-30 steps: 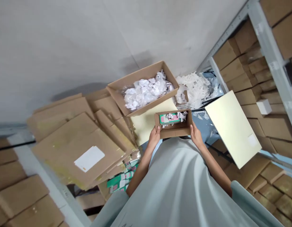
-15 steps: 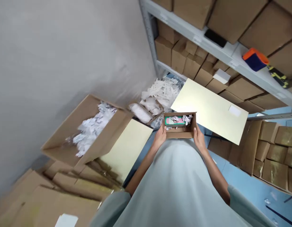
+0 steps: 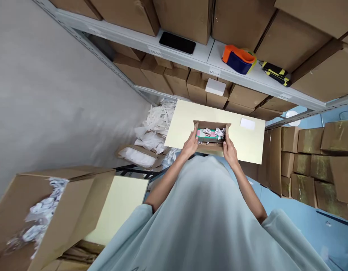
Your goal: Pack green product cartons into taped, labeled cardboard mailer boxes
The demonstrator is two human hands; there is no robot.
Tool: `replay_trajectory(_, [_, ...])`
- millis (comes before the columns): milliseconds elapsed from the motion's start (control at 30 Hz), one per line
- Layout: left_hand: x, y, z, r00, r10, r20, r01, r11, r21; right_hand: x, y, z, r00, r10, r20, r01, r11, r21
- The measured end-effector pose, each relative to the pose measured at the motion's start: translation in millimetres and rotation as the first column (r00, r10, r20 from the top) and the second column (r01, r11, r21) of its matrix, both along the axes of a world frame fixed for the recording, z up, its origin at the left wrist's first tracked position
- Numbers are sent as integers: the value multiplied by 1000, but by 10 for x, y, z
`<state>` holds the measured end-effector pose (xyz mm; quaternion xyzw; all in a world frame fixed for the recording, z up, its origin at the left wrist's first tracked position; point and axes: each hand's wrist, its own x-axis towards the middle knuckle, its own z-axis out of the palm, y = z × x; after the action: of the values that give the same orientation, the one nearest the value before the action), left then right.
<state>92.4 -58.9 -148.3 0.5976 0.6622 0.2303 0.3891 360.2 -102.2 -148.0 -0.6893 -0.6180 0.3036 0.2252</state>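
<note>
We see a small open brown cardboard box (image 3: 211,136) held level between our hands, above a pale yellow board. Inside it lies a flat green-and-pink packet (image 3: 205,134), with crumpled white paper scraps (image 3: 219,132) on top.

I see the small open box (image 3: 211,135) over the flat board (image 3: 247,141), my left hand (image 3: 190,146) on its left side and my right hand (image 3: 229,151) on its right. Inside lie a packet (image 3: 205,134) and crumpled paper (image 3: 220,132). Behind, on the shelf (image 3: 202,52), a phone (image 3: 177,42) lies left of the tape dispenser (image 3: 238,59). A large carton (image 3: 53,210) sits at my lower left.
</note>
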Motion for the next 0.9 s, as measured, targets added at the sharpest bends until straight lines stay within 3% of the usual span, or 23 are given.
replay_trajectory(133, [26, 25, 104, 982, -187, -19, 187, 982, -23, 147, 15, 3, 998, 28, -50, -34, 992, -122])
replay_trajectory(233, [-72, -23, 168, 917, -395, -46, 394, 918, -41, 281, -15, 34, 988, 138, -65, -149, 965, -215])
replay_trajectory(300, [-139, -27, 184, 893, -445, -73, 442, 896, -53, 379, -2, 40, 978, 198, -66, -207, 954, -216])
replay_trajectory(367, [-179, 19, 183, 918, -383, -104, 378, 924, -64, 461, 66, 31, 975, 217, -57, -224, 960, -167])
replay_trajectory(433, [-186, 115, 180, 957, -245, -157, 241, 969, -47, 509, 188, 20, 980, 195, -28, -197, 972, -126])
replay_trajectory(533, [-159, 319, 205, 967, -75, -242, 100, 991, 93, 504, 426, 35, 997, 73, 33, -68, 990, -126])
replay_trajectory(633, [-141, 503, 269, 947, -160, -280, 229, 944, 238, 457, 631, 97, 997, -11, 81, 15, 999, -48])
replay_trajectory(733, [-162, 580, 298, 904, -299, -304, 381, 887, 262, 440, 745, 148, 992, 46, 116, -49, 999, 22])
replay_trajectory(800, [-185, 564, 256, 902, -308, -302, 387, 887, 251, 450, 768, 133, 987, 100, 126, -105, 994, 28])
replay_trajectory(900, [-193, 489, 100, 941, -224, -255, 282, 933, 222, 447, 751, 4, 984, 140, 108, -141, 990, 3])
